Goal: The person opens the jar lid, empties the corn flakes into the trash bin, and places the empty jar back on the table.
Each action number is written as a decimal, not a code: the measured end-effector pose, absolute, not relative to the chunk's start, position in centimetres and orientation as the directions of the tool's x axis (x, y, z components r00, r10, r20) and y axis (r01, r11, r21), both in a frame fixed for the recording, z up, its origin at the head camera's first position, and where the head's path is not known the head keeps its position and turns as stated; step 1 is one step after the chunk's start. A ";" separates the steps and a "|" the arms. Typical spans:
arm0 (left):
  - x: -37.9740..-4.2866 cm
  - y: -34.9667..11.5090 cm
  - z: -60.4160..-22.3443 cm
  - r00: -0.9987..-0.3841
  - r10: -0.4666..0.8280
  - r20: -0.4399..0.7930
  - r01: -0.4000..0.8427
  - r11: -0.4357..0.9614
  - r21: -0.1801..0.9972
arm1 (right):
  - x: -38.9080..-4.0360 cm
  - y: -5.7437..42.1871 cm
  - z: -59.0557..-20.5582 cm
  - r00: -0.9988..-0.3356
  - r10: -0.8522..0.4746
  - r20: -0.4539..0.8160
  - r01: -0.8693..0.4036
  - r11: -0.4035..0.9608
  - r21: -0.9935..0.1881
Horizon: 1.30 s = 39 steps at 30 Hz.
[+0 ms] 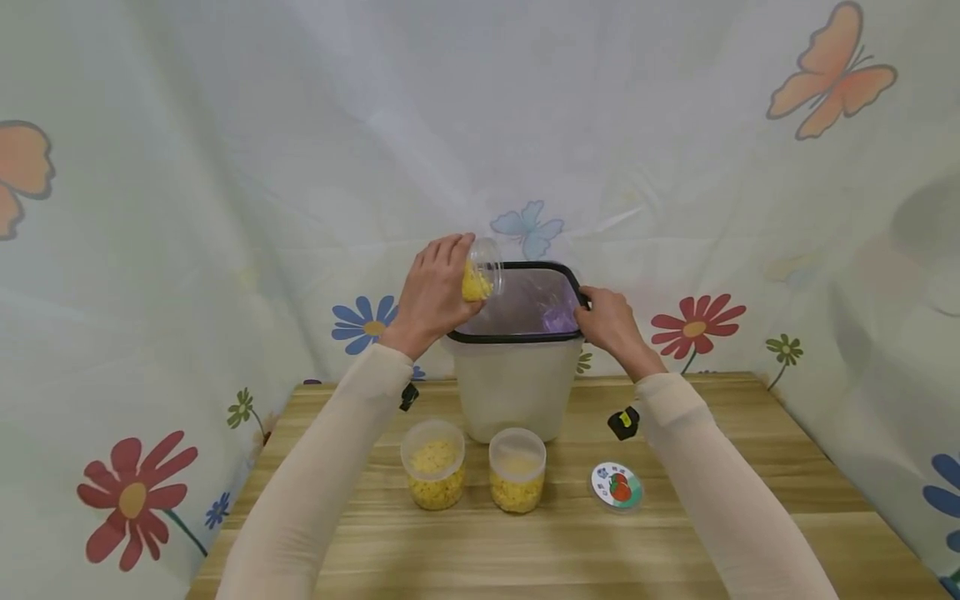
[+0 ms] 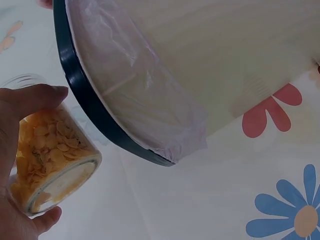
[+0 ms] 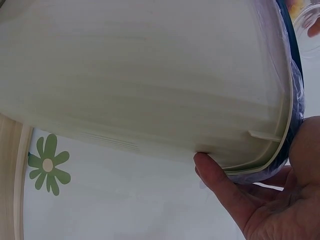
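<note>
My left hand (image 1: pixel 437 287) grips a clear jar (image 1: pixel 486 271) tipped on its side above the left part of a trash can's mouth. Yellow flakes (image 2: pixel 50 145) fill much of that jar in the left wrist view. The trash can (image 1: pixel 517 383) is off-white, with a black rim ring (image 1: pixel 517 337) and a thin purplish bag (image 2: pixel 135 90) lining it. At the right side of the rim, my right hand (image 1: pixel 609 321) holds the edge, its fingers curled around it, as the right wrist view (image 3: pixel 270 205) also shows.
Two open clear tubs of yellow flakes, a left tub (image 1: pixel 435 467) and a right tub (image 1: pixel 517 473), stand in front of the can on the wooden table (image 1: pixel 450 558). A round lid (image 1: pixel 617 486) with a tomato picture lies to their right. A flower-printed sheet (image 1: pixel 300 167) hangs behind.
</note>
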State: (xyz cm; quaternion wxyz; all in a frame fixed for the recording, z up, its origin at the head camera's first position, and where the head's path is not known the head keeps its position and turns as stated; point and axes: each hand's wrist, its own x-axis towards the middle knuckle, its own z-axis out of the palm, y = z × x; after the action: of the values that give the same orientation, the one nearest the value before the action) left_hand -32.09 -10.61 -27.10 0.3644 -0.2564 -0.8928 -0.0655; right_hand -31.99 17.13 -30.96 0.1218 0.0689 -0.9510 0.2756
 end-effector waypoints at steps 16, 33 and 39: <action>-33.0 -10.8 -27.0 -0.608 0.447 0.656 0.448 0.875 -0.182 | -32.1 16.9 -31.1 -0.958 -0.070 0.278 -0.206 0.843 -0.497; -33.2 -10.5 -26.9 -0.585 0.505 0.634 0.441 0.855 -0.274 | -32.1 16.8 -31.2 -0.963 -0.064 0.263 -0.195 0.839 -0.508; -33.2 -10.4 -26.8 -0.569 0.533 0.627 0.436 0.841 -0.320 | -32.0 16.8 -31.1 -0.961 -0.063 0.268 -0.197 0.838 -0.508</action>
State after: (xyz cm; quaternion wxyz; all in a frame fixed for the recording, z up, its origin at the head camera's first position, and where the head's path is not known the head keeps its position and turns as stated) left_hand -33.25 -10.42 -26.82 0.3748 -0.2740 -0.8833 0.0648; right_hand -32.02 16.84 -31.09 0.1210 0.0684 -0.9511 0.2760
